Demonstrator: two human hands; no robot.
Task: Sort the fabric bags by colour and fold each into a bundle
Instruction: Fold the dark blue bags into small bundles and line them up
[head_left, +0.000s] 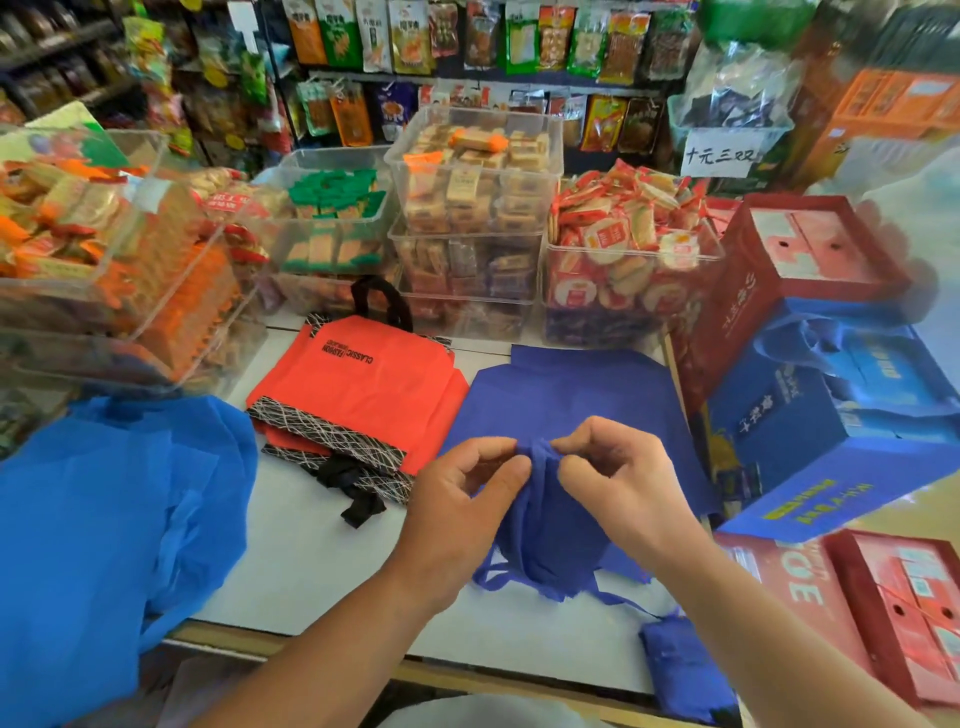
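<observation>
A dark blue fabric bag (550, 530) hangs bunched between my hands above the white table (311, 566). My left hand (462, 493) pinches its top fold from the left, and my right hand (618, 483) pinches the same fold from the right. Under it a flat dark blue bag (571, 395) lies spread out. An orange bag with black patterned trim (358, 389) lies flat to the left, on top of another of the same kind. A heap of lighter blue bags (104, 519) fills the near left. A folded dark blue bundle (685, 670) sits at the near right edge.
Clear plastic bins of wrapped snacks (467, 218) line the back of the table and stack high at the left (104, 260). Red and blue gift boxes (831, 389) crowd the right side. Shelves with hanging snack packets stand behind.
</observation>
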